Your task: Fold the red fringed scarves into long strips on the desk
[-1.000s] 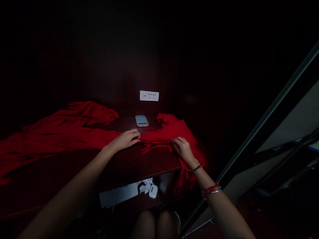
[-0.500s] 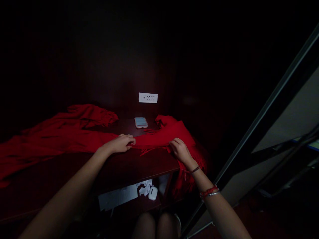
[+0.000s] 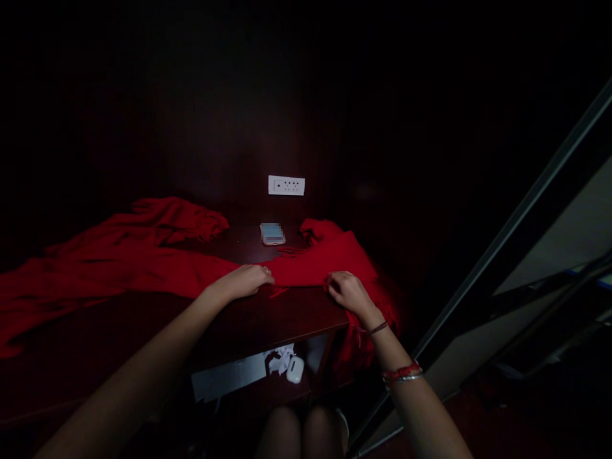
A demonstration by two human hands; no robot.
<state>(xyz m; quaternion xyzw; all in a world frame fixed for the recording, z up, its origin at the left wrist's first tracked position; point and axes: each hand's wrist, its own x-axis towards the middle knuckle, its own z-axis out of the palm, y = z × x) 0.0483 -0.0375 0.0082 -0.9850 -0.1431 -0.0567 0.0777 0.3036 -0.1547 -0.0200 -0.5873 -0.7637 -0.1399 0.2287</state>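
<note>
A red fringed scarf stretches across the dark wooden desk, bunched at the left and hanging over the right end. My left hand is closed on its near edge around the middle, fingers curled. Farther right, my right hand pinches the same near edge close to the desk's right corner. Between my hands the cloth lies fairly flat, with some fringe poking out beneath it. A phone with a blurred screen lies just behind the scarf.
A white wall socket is on the dark back panel. Under the desktop, a shelf holds a white earbud case, crumpled paper and a pale flat sheet. A metal-edged frame slants along the right side.
My left hand has slid right along the scarf's near edge, closer to my right hand. My right hand has shifted slightly down. The fringe between them shows less.
</note>
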